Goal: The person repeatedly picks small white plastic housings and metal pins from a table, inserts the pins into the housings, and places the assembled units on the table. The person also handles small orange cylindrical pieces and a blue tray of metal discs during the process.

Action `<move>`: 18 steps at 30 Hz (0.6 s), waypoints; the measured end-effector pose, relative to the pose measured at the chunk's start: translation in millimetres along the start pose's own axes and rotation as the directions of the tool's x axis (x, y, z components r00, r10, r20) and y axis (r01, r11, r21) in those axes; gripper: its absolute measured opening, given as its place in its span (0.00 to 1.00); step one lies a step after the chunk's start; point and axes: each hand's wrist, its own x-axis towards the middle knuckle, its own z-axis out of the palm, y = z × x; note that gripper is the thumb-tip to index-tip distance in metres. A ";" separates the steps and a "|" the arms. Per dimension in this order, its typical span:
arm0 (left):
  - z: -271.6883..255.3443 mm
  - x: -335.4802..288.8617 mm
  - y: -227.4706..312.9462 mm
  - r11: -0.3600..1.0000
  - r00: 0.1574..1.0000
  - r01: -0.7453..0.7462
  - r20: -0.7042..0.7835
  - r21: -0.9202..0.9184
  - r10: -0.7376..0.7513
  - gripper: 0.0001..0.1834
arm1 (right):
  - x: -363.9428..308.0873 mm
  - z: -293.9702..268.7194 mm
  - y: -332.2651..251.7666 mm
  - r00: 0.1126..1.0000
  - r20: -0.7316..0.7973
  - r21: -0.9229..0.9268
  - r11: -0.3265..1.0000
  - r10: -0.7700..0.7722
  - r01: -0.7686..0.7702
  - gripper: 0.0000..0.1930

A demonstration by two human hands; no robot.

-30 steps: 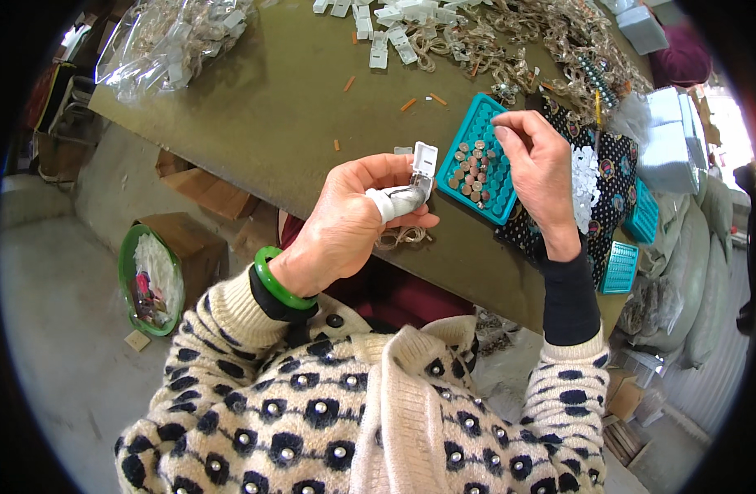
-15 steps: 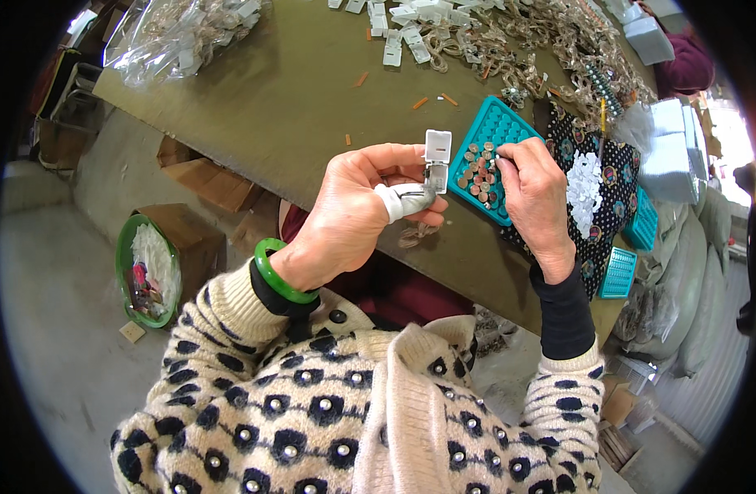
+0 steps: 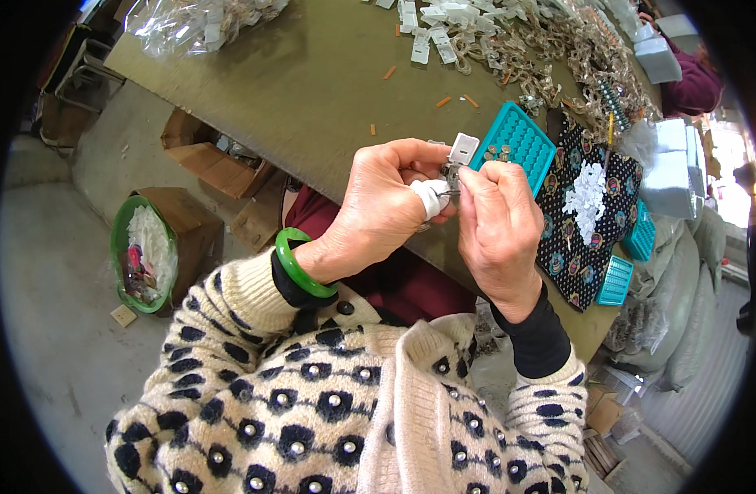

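My left hand [image 3: 378, 191] grips a small white plastic case [image 3: 463, 149], its lid standing up. A white wrapping [image 3: 430, 198] surrounds that hand's thumb, and dark grey shows at its tip. Fingertips of my right hand [image 3: 500, 226] are pinched together against the case's lower part; whatever they hold is too small and covered to make out. Just beyond them lies a teal tray [image 3: 522, 145] with rows of round pockets. Several small round metal discs [image 3: 499, 152] sit in it, partly hidden behind my right hand.
A dark patterned cloth [image 3: 565, 265] carries a heap of white plastic pieces [image 3: 587, 202]. Clear cords [image 3: 551, 70] and white cases [image 3: 431, 45] are piled at the table's far side. Smaller teal baskets [image 3: 616, 281] lie at the right edge. A green tub [image 3: 114, 255] stands on the floor at left.
My right hand has moved left from the teal tray to the white case, its fingertips now meeting it. My left hand has shifted slightly right with the case.
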 end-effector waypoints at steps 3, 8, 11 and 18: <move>-3.0 -3.3 -0.2 0.999 0.999 0.031 0.015 0.018 -0.031 0.16 | -0.8 0.9 -4.0 1.000 0.009 -0.023 1.000 -0.016 0.017 0.14; -4.3 -1.8 -2.1 0.999 0.999 0.036 0.010 -0.005 -0.036 0.17 | -3.4 0.6 -11.8 1.000 0.007 -0.087 0.996 -0.021 0.021 0.14; -4.3 -2.6 -2.3 0.999 1.000 0.023 0.009 -0.042 -0.022 0.16 | -3.0 3.6 -13.2 1.000 0.005 -0.126 0.992 -0.008 0.009 0.13; -4.2 -2.4 1.5 0.984 0.988 0.147 -0.028 -0.098 -0.151 0.16 | -1.2 4.5 -8.8 0.988 0.057 0.041 0.989 0.141 -0.143 0.11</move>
